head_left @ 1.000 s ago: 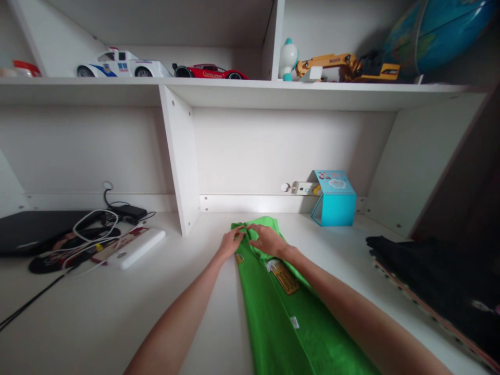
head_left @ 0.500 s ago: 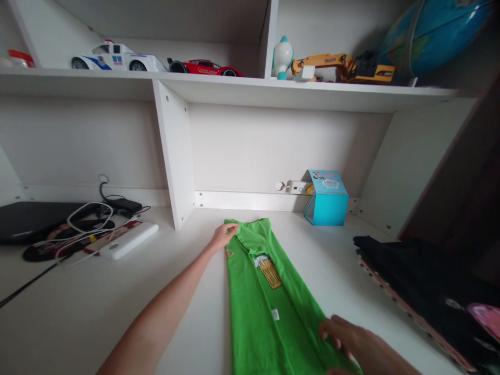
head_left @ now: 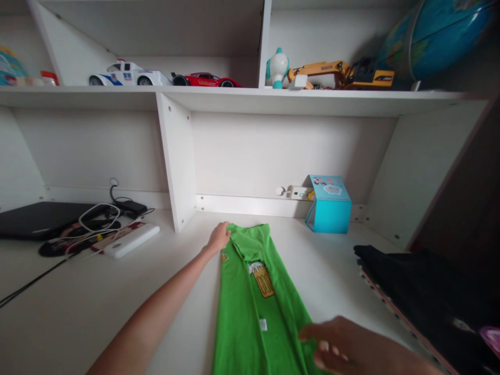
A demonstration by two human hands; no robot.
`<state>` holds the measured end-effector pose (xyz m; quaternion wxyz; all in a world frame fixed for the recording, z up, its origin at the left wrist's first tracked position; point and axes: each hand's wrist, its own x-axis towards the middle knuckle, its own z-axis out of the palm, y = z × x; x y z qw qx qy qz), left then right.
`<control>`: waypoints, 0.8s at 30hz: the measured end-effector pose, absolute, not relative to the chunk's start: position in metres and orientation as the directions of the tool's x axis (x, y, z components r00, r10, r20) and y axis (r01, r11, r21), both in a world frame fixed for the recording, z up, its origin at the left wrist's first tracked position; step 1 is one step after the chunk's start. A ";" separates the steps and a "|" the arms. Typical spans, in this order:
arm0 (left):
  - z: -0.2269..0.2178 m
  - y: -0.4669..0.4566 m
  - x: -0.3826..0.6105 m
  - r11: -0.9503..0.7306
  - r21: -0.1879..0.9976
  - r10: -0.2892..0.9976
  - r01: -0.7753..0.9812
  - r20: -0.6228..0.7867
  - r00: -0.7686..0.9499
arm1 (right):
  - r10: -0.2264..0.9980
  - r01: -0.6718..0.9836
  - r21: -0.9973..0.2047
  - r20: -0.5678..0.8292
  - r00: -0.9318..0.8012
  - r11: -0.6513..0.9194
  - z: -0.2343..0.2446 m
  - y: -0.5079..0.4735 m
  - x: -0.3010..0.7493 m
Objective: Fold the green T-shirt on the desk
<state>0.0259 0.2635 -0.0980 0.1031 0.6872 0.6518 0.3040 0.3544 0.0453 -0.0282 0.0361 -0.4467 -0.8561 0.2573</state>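
A green T-shirt (head_left: 238,312) lies folded into a long strip on the white desk, its sides turned inward. A beer mug print (head_left: 262,280) and a small white label show along its middle. At the far left corner, by the collar end, my left hand (head_left: 219,237) has its fingers closed on the cloth; the fingertips are partly hidden. My right hand (head_left: 344,344) is over the near right edge of the shirt, slightly blurred, with the index finger stretched out and the other fingers bent apart from it. Whether it touches the cloth is unclear.
A blue desk calendar (head_left: 332,216) stands at the back right by a power strip (head_left: 300,193). Dark folded clothes (head_left: 422,291) lie on the right. On the left are a black laptop (head_left: 47,219), cables and a white bar-shaped object (head_left: 133,240). Toys (head_left: 207,79) line the shelf above.
The view has tilted up slightly. My right hand has moved left, farther over the shirt's edge. My left hand stays at the far left corner, and the near part of the shirt sits farther left.
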 end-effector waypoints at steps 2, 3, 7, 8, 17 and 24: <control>-0.102 0.256 0.024 -0.141 0.484 0.954 0.864 0.299 -0.012 | 0.774 0.736 -0.437 -0.127 -0.620 0.517 -0.015 0.077 0.345; -0.105 0.253 0.024 -0.142 0.461 0.956 0.876 0.294 0.000 | 0.778 0.729 -0.408 -0.068 -0.625 0.550 -0.014 0.098 0.337; -0.117 0.247 0.023 -0.135 0.399 0.963 0.907 0.268 0.026 | 0.814 0.749 -0.340 0.097 -0.573 0.568 -0.032 0.193 0.295; -0.119 0.247 0.023 -0.132 0.384 0.964 0.914 0.265 0.028 | 0.827 0.760 -0.341 0.121 -0.548 0.553 -0.040 0.215 0.285; -0.118 0.244 0.024 -0.094 0.288 0.973 0.953 0.227 0.028 | 0.935 0.879 -0.355 0.270 -0.230 0.319 -0.092 0.320 0.245; -0.115 0.244 0.026 -0.055 0.294 0.978 0.954 0.210 -0.008 | 0.958 0.931 -0.315 0.269 -0.098 0.183 -0.114 0.338 0.250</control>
